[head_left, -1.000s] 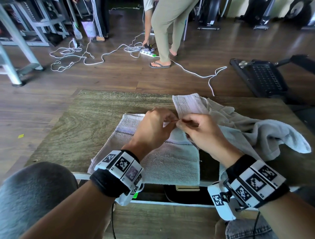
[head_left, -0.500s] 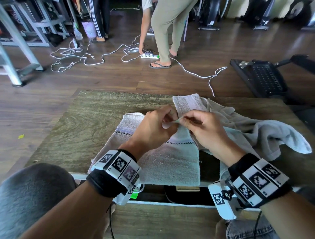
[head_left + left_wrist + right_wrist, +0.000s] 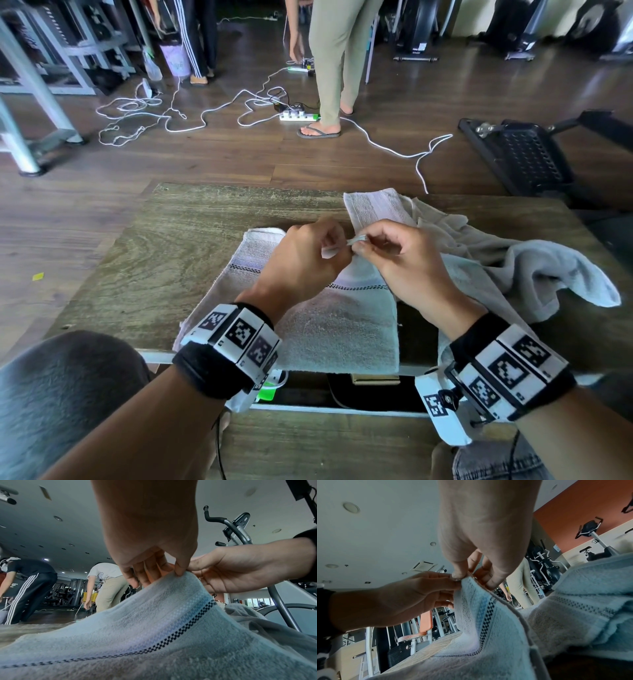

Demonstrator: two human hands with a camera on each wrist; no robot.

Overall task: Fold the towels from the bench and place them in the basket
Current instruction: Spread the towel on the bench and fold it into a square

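A pale blue towel [image 3: 335, 329] with a checkered stripe lies half folded on the wooden bench [image 3: 178, 240], its near edge hanging over the front. My left hand [image 3: 337, 251] and right hand [image 3: 358, 245] meet above its far right corner and both pinch that corner, lifted off the bench. In the left wrist view the towel [image 3: 154, 635] rises like a tent to the left hand [image 3: 178, 572]. In the right wrist view the right hand [image 3: 462, 577] pinches the towel [image 3: 488, 628] edge, the other hand touching it. A second grey towel [image 3: 513, 267] lies crumpled at the right.
A black basket [image 3: 527, 161] lies tipped on the floor beyond the bench's right end. White cables and a power strip [image 3: 296, 116] run across the floor. A person in beige trousers [image 3: 335, 68] stands there, another in striped trousers [image 3: 198, 37] farther left. Gym machines line the back.
Both hands have lifted the pinched towel corner a little higher off the bench. The standing person has stepped away from the power strip.
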